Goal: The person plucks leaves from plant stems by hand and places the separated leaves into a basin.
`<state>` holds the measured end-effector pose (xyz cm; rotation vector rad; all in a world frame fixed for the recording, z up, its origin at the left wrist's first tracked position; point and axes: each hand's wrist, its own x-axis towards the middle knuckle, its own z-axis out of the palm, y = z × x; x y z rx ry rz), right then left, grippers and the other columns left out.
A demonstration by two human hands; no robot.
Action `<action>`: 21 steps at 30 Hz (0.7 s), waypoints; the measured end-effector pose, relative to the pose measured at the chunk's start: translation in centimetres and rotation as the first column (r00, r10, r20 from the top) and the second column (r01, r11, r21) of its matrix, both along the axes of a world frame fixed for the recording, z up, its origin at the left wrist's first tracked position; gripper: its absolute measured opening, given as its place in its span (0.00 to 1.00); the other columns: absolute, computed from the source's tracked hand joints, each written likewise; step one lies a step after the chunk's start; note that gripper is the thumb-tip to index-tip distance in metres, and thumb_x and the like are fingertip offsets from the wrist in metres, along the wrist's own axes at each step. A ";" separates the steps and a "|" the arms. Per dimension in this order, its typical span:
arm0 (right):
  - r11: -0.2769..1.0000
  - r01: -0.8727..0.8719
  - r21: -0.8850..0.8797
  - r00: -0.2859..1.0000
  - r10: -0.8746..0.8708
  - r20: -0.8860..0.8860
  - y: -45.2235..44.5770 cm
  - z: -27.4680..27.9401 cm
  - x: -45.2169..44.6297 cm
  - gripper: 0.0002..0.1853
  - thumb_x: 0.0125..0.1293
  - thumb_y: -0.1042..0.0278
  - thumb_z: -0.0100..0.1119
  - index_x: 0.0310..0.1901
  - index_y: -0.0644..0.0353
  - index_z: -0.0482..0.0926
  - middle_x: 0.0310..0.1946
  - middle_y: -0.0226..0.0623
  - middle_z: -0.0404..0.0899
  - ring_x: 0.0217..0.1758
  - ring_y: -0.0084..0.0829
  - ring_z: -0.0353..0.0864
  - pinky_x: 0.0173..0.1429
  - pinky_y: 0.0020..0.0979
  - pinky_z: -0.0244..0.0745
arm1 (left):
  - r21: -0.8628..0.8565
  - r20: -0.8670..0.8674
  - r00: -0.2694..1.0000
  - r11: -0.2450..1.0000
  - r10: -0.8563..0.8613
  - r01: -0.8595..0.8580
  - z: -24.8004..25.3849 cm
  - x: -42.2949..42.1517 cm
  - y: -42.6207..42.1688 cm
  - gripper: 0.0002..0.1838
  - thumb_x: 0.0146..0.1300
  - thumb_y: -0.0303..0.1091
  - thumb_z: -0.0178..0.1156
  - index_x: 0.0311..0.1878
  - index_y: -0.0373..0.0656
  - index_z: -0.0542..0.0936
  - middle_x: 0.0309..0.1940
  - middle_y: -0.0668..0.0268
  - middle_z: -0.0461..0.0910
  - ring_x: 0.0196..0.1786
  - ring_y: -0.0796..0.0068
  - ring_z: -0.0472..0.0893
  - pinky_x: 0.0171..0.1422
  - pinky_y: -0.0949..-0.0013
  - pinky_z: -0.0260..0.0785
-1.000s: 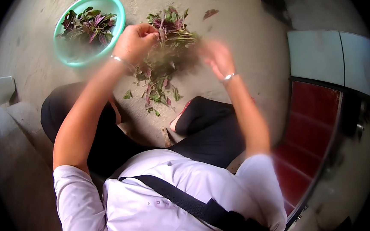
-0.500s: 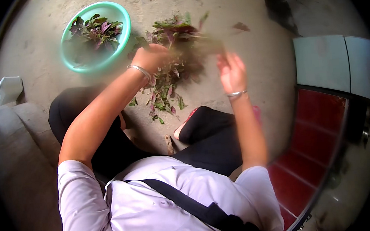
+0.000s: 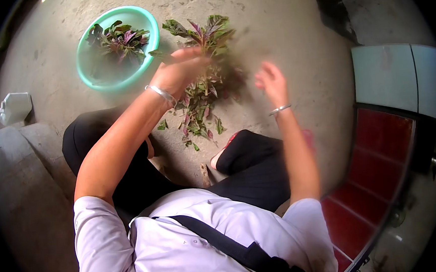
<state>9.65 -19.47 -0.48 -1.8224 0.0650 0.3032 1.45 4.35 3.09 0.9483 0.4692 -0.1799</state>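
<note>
Purple-green leafy stems (image 3: 205, 99) lie in a loose pile on the floor in front of me. Over the pile's left side is my left hand (image 3: 182, 72), its fingers smeared by motion; a leafy sprig (image 3: 206, 33) shows just beyond it, and I cannot make out whether the hand grips it. My right hand (image 3: 271, 81) hangs to the right of the pile with its fingers bent, and a blur hides what is near the fingertips. A turquoise basin (image 3: 155, 39) at the upper left holds leaves (image 3: 120, 40).
A pale plastic container (image 3: 15, 108) stands at the far left. Red tiles (image 3: 373, 150) and pale panels (image 3: 385, 77) line the right side. My black-trousered legs are bent below the pile, with a small brown piece (image 3: 205, 175) on the floor between them.
My left hand has moved right and down from beside the basin to over the pile. My right hand has shifted slightly right and down. The view has shifted a little.
</note>
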 end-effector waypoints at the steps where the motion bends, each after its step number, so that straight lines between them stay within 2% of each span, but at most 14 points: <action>1: 0.998 -0.053 0.017 0.998 0.054 -0.024 0.5 0.0 -0.7 0.16 0.62 0.66 0.53 0.50 0.61 0.71 0.40 0.33 0.76 0.39 0.24 0.77 0.39 0.24 0.75 | -0.007 0.012 1.000 1.000 -0.007 0.007 0.2 0.0 -0.2 0.11 0.61 0.27 0.50 0.47 0.42 0.70 0.39 0.66 0.77 0.34 0.82 0.71 0.39 0.78 0.64; 4: 0.916 -0.215 0.340 0.928 0.300 -0.221 3.2 2.4 -3.3 0.16 0.63 0.64 0.51 0.50 0.62 0.71 0.40 0.34 0.76 0.39 0.25 0.77 0.38 0.23 0.74 | 0.016 0.041 0.998 0.999 -0.041 0.041 1.4 -0.1 -1.0 0.11 0.60 0.25 0.51 0.47 0.42 0.70 0.40 0.64 0.76 0.35 0.80 0.72 0.39 0.78 0.64; 5: 0.879 -0.265 0.396 0.905 0.369 -0.214 3.8 2.9 -4.2 0.15 0.64 0.64 0.50 0.49 0.62 0.71 0.40 0.35 0.77 0.39 0.25 0.78 0.37 0.23 0.74 | -0.090 0.095 0.995 0.995 -0.024 0.032 0.3 -0.2 -1.0 0.11 0.60 0.25 0.51 0.46 0.41 0.70 0.41 0.63 0.76 0.36 0.79 0.72 0.41 0.76 0.66; 6: 0.837 -0.309 0.451 0.878 0.434 -0.203 4.4 3.3 -5.2 0.15 0.64 0.63 0.49 0.49 0.63 0.71 0.39 0.36 0.77 0.39 0.26 0.78 0.36 0.23 0.73 | -0.082 0.102 0.994 0.996 -0.033 0.041 0.5 -0.4 -1.2 0.11 0.60 0.25 0.51 0.46 0.40 0.70 0.41 0.62 0.75 0.37 0.78 0.72 0.42 0.75 0.66; 10: 0.830 -0.357 0.428 0.864 0.467 -0.186 4.7 3.5 -6.4 0.12 0.62 0.70 0.51 0.46 0.67 0.71 0.34 0.41 0.78 0.33 0.27 0.79 0.34 0.22 0.72 | -0.098 0.156 0.982 0.988 -0.106 0.122 1.3 -0.6 -1.3 0.12 0.60 0.25 0.50 0.47 0.38 0.69 0.42 0.60 0.75 0.41 0.76 0.73 0.47 0.73 0.67; 12: 0.857 -0.328 0.398 0.896 0.416 -0.157 4.6 3.3 -6.2 0.11 0.61 0.72 0.52 0.44 0.67 0.72 0.32 0.40 0.79 0.31 0.26 0.79 0.33 0.21 0.72 | -0.114 0.179 0.975 0.981 -0.134 0.156 2.3 -0.6 -1.3 0.13 0.60 0.24 0.50 0.48 0.38 0.69 0.42 0.60 0.75 0.41 0.77 0.73 0.48 0.74 0.66; 15: 0.872 -0.311 0.378 0.918 0.379 -0.119 4.3 3.2 -5.7 0.11 0.61 0.72 0.53 0.44 0.67 0.73 0.32 0.40 0.79 0.30 0.25 0.79 0.33 0.21 0.72 | -0.063 0.078 0.993 0.993 -0.094 0.099 1.6 -0.7 -1.5 0.13 0.59 0.24 0.50 0.48 0.37 0.69 0.40 0.62 0.75 0.41 0.76 0.73 0.47 0.74 0.67; 18: 0.884 -0.305 0.354 0.927 0.361 -0.102 4.2 3.5 -5.6 0.12 0.61 0.73 0.53 0.45 0.67 0.73 0.32 0.39 0.79 0.30 0.25 0.79 0.33 0.21 0.72 | -0.044 0.057 0.997 0.997 -0.059 0.061 2.1 -1.0 -1.4 0.11 0.60 0.26 0.49 0.46 0.37 0.70 0.37 0.64 0.75 0.38 0.77 0.74 0.43 0.74 0.68; 21: 0.886 -0.288 0.363 0.929 0.351 -0.120 3.8 3.4 -5.3 0.12 0.61 0.73 0.53 0.45 0.68 0.74 0.32 0.39 0.79 0.31 0.25 0.79 0.33 0.21 0.73 | -0.327 0.122 0.989 0.944 0.080 -0.036 1.2 -0.5 -0.4 0.10 0.59 0.28 0.49 0.44 0.38 0.71 0.35 0.65 0.75 0.34 0.78 0.75 0.39 0.75 0.68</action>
